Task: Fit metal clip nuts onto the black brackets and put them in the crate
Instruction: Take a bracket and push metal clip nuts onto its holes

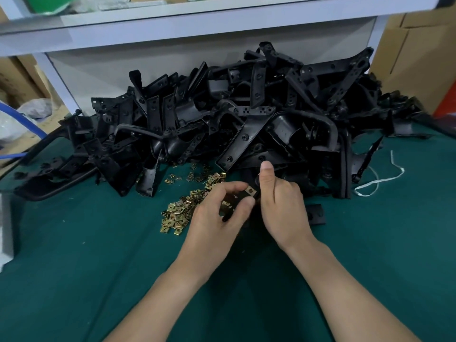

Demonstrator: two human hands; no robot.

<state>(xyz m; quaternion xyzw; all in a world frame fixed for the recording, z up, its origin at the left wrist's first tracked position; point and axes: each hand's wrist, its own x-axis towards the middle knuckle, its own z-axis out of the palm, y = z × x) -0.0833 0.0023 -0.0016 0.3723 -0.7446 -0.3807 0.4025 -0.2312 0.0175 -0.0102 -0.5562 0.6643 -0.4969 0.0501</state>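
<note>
green mat [74,267], brass clip nut [250,191], black bracket [243,195]

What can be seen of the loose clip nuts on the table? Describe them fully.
The clip nuts are small folded squares of brass-coloured metal, many showing a centre hole. They lie loose in a scattered heap on the green mat, running from the bracket pile toward the person. The left hand overlaps the heap's right edge. One more nut sits on the bracket gripped by the left hand and right hand.
</note>
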